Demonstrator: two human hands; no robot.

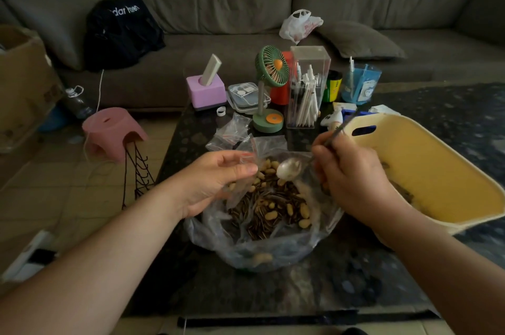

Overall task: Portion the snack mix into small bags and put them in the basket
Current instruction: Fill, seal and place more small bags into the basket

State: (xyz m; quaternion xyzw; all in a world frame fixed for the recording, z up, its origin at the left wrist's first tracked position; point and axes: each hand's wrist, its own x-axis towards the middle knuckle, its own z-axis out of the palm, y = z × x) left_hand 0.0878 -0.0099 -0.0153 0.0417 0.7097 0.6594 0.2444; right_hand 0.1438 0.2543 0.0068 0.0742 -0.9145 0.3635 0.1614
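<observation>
My right hand (352, 181) grips the spoon (289, 168); my left hand (216, 180) pinches a small bag (250, 155) open.
I keep the bowl level, tip at nine o'clock into the bag, over the mix (273, 206).

both bare forearms are extended forward and angled inward. the left hand (218, 179) is turned palm inward, its fingers curled in a pinch. the right hand (352, 179) is closed, knuckles up.
</observation>
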